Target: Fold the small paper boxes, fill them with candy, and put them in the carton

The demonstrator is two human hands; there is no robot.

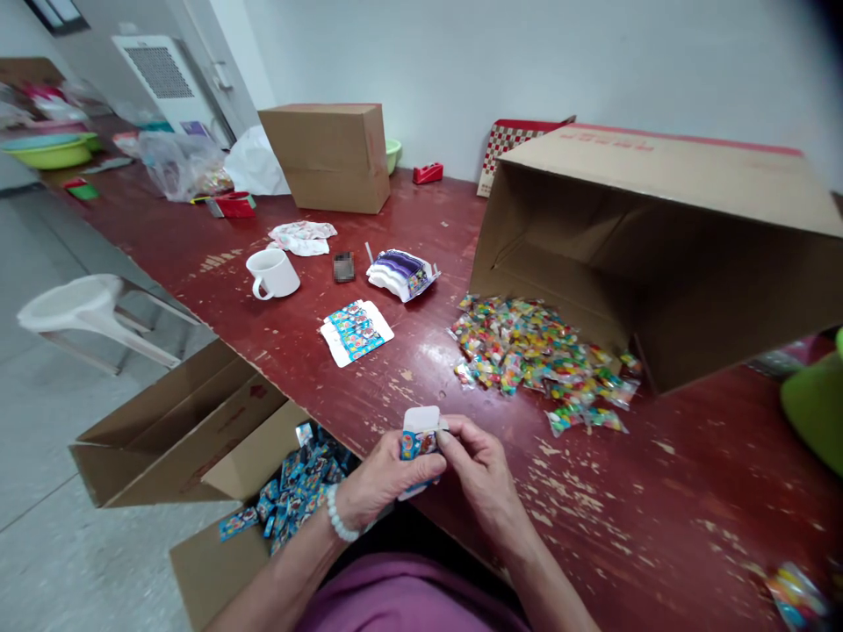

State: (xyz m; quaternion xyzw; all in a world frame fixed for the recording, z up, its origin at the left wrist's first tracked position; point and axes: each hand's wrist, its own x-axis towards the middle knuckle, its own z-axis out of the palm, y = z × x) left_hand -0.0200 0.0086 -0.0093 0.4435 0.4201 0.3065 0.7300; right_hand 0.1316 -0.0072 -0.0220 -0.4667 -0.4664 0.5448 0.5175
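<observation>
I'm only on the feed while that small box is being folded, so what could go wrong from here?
1. The small box, pinched between left hand and right hand at the edge of the table, could slip and fall towards the floor carton.
2. The sweet packets lie loose before the tipped carton; a sweeping arm might scatter them.
3. The box's open flap may crease.

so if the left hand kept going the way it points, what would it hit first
The left hand first meets the small printed box it grips, with the right hand just behind it, as far as depth shows.
</observation>
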